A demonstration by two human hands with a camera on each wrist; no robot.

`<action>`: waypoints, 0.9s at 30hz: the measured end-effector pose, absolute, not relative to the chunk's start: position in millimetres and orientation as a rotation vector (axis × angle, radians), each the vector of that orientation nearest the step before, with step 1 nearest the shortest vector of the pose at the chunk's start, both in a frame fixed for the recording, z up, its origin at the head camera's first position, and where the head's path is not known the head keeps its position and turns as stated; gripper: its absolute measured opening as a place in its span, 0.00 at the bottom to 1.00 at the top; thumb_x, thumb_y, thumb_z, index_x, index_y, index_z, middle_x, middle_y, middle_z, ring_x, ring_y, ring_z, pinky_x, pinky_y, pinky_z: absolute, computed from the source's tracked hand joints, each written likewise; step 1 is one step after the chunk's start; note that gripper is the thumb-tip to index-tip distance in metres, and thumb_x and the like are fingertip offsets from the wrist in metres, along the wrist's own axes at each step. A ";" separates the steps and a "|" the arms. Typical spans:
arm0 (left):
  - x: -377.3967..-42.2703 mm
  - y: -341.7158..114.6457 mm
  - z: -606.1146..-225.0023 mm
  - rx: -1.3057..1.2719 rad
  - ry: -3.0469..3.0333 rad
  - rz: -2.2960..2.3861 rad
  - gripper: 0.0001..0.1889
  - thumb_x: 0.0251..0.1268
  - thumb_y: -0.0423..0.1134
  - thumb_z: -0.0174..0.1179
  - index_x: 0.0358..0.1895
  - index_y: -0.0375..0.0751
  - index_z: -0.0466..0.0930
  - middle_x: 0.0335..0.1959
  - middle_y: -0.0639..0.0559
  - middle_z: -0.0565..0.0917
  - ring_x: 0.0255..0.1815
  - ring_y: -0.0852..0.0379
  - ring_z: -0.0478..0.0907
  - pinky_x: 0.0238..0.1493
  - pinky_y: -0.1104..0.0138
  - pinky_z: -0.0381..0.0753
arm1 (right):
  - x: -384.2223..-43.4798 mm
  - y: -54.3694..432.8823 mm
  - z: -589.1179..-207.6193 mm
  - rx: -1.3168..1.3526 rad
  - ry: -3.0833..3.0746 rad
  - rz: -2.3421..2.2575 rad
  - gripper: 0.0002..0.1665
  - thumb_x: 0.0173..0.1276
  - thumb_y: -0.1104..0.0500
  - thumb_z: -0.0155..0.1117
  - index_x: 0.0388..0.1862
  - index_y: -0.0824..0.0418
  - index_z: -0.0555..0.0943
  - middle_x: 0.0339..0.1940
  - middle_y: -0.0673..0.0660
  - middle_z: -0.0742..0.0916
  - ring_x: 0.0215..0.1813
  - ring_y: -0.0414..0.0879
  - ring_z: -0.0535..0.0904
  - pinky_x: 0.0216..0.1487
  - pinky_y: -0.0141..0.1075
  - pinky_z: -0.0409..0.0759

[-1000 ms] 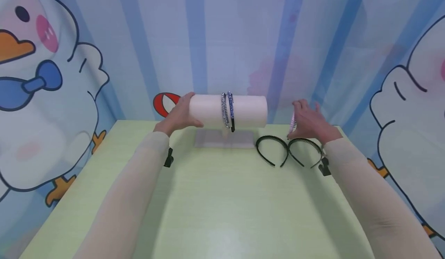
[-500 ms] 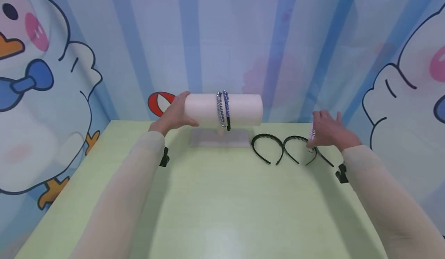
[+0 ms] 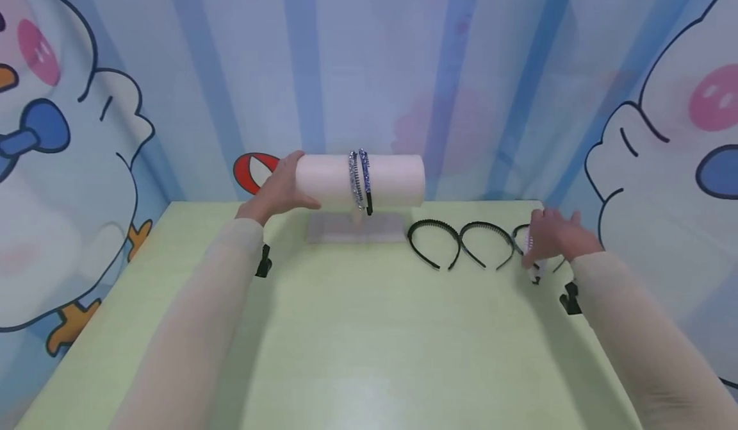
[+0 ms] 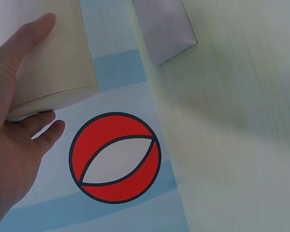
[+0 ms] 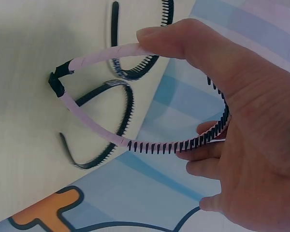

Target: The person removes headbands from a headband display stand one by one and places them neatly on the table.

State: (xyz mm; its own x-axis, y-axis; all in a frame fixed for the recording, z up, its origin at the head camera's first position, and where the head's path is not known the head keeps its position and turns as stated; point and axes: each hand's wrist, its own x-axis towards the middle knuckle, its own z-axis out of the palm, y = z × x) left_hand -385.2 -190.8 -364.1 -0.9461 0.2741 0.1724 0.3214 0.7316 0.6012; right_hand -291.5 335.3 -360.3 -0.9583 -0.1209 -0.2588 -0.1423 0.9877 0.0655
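My left hand (image 3: 279,190) grips the left end of a pale roll-shaped headband stand (image 3: 392,180), thumb (image 4: 31,38) along its side and fingers curled at its end. Around the roll's middle sit a silver glitter headband (image 3: 354,180) and a blue glitter headband (image 3: 366,172). Over the table's right back corner, my right hand (image 3: 556,234) holds a pink headband (image 5: 99,126) with black teeth. Thumb and fingers squeeze its two sides, so its black tips come together. Below it, a dark toothed headband (image 5: 128,104) lies on the table, partly covered by the hand in the head view.
Two more dark toothed headbands (image 3: 432,223) (image 3: 487,225) lie in a row right of the stand's base (image 3: 354,230). The pale green table (image 3: 346,327) ends at a blue striped backdrop (image 3: 380,65) with cartoon ducks. A red and white ball (image 4: 116,157) is printed on it.
My right hand has moved right and lower with the pink headband, uncovering the second dark headband and coming over the third. My left hand stays on the stand; the head view has turned slightly right.
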 end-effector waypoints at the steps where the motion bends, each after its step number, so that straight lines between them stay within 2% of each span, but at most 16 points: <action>1: -385.1 -192.2 -362.6 -0.489 -2.855 -1.005 0.60 0.45 0.43 0.81 0.78 0.42 0.47 0.71 0.41 0.61 0.66 0.42 0.62 0.58 0.42 0.76 | -291.1 335.9 -362.2 -0.187 2.871 0.102 0.66 0.48 0.37 0.80 0.64 0.85 0.61 0.63 0.86 0.67 0.66 0.80 0.60 0.63 0.78 0.45; 8: -382.9 -197.1 -357.5 -0.478 -2.868 -0.993 0.60 0.47 0.43 0.80 0.78 0.42 0.45 0.71 0.40 0.60 0.66 0.41 0.62 0.58 0.41 0.76 | -284.8 337.8 -369.5 -0.154 2.825 0.066 0.61 0.49 0.38 0.78 0.59 0.84 0.63 0.60 0.85 0.70 0.65 0.81 0.62 0.62 0.79 0.47; 13: -380.8 -198.2 -357.7 -0.469 -2.876 -0.996 0.60 0.47 0.43 0.79 0.79 0.42 0.45 0.71 0.38 0.59 0.66 0.40 0.62 0.59 0.41 0.75 | -285.0 342.8 -382.8 -0.129 2.804 0.095 0.67 0.48 0.34 0.77 0.63 0.85 0.60 0.62 0.86 0.69 0.65 0.81 0.62 0.62 0.78 0.51; 17: -380.3 -199.0 -360.8 -0.471 -2.886 -0.999 0.60 0.47 0.42 0.79 0.79 0.41 0.45 0.72 0.39 0.59 0.66 0.40 0.62 0.59 0.40 0.75 | -285.9 348.6 -401.7 -0.054 2.748 0.080 0.75 0.42 0.30 0.79 0.67 0.84 0.58 0.63 0.85 0.68 0.63 0.81 0.66 0.57 0.72 0.68; 19: -380.4 -199.0 -362.2 -0.471 -2.894 -0.995 0.60 0.46 0.43 0.79 0.79 0.41 0.45 0.72 0.39 0.59 0.67 0.40 0.62 0.59 0.41 0.75 | -284.8 350.3 -407.5 -0.008 2.698 0.047 0.74 0.37 0.30 0.81 0.65 0.83 0.61 0.61 0.84 0.71 0.57 0.78 0.72 0.48 0.66 0.77; 21: -381.0 -198.5 -362.7 -0.478 -2.893 -0.988 0.60 0.46 0.43 0.80 0.79 0.41 0.45 0.72 0.39 0.58 0.67 0.40 0.62 0.59 0.41 0.75 | -283.6 352.1 -411.6 0.026 2.660 0.026 0.71 0.35 0.32 0.83 0.63 0.81 0.66 0.58 0.81 0.74 0.50 0.72 0.78 0.41 0.60 0.81; 24: -381.7 -197.6 -361.6 -0.493 -2.883 -0.984 0.60 0.46 0.43 0.80 0.79 0.41 0.45 0.72 0.38 0.58 0.67 0.40 0.62 0.60 0.40 0.74 | -281.3 355.5 -413.8 0.044 2.620 0.022 0.65 0.34 0.34 0.84 0.60 0.78 0.72 0.56 0.78 0.78 0.45 0.66 0.79 0.39 0.58 0.81; 27: -381.8 -196.7 -360.2 -0.497 -2.877 -0.983 0.60 0.46 0.43 0.80 0.79 0.40 0.45 0.72 0.38 0.58 0.67 0.40 0.62 0.60 0.40 0.74 | -279.1 357.7 -414.4 0.059 2.602 0.022 0.63 0.32 0.32 0.84 0.58 0.74 0.76 0.54 0.75 0.80 0.46 0.65 0.79 0.41 0.58 0.80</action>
